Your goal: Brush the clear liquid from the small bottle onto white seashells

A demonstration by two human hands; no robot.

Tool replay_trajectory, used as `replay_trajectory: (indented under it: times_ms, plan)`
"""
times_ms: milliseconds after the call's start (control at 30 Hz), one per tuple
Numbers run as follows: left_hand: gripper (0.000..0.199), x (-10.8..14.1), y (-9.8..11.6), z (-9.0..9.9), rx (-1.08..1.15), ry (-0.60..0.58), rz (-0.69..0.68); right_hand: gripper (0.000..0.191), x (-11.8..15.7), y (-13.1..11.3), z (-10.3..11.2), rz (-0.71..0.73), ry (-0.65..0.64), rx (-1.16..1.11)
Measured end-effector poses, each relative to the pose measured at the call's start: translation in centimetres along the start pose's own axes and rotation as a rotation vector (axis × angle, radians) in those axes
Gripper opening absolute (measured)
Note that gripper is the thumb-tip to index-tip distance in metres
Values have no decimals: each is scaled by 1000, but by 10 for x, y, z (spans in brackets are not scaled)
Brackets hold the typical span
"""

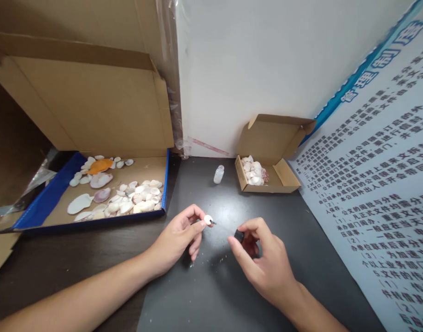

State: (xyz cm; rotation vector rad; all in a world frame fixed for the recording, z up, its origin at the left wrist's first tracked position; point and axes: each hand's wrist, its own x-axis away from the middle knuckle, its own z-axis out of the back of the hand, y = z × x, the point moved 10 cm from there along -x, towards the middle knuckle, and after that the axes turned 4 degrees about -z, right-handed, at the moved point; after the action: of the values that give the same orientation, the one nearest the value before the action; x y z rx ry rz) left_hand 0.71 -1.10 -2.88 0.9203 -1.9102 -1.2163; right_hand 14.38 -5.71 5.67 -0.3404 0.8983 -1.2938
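Observation:
Between thumb and fingertips, my left hand [184, 235] pinches a small white seashell [208, 219] above the dark tabletop. My right hand [267, 263] grips a black brush cap [238, 235] with thumb and forefinger. A thin, pale stem runs from this cap toward the shell, and its dark brush tip [213, 222] appears to touch the shell's right edge. Beyond my hands stands a small uncapped clear bottle [219, 174] with whitish contents, upright on the table.
At left, an open blue-edged box [166, 180] holds many shells, including a large orange one [100, 166]. A smaller open cardboard box [272, 188] with shells [255, 171] sits at back right. White crumbs dot the dark mat [184, 299]. A printed board [367, 184] borders the right side.

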Motion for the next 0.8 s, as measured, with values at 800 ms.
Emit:
replay_trajectory:
  times_ms: [800]
  plan:
    - [29, 1, 4, 2, 22, 24, -19, 15, 1, -5, 3, 35, 5, -2]
